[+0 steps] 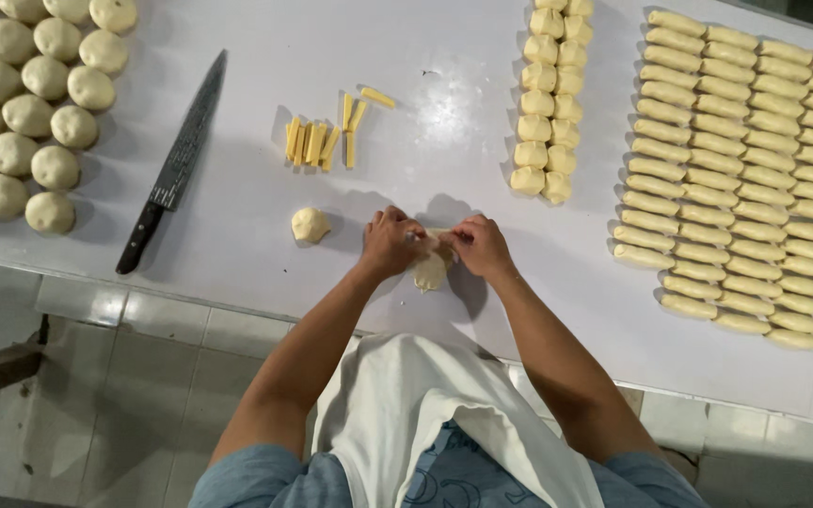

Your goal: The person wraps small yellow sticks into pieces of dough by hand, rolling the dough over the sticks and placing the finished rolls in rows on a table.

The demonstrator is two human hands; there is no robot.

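Your left hand [390, 243] and right hand [482, 246] cover the top of the dough piece [430, 271], so you can't tell what it wraps; the dough balls [21, 113] and shaped dough rolls [745, 179] run off the frame edges

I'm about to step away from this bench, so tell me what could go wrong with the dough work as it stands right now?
1. The dough piece pinched between the left hand and right hand sits close to the table edge; it might slip off.
2. The knife lies bare, with its handle near the same edge, so a reaching arm could knock it.
3. The cheese sticks and dough balls lie uncovered and may dry out.
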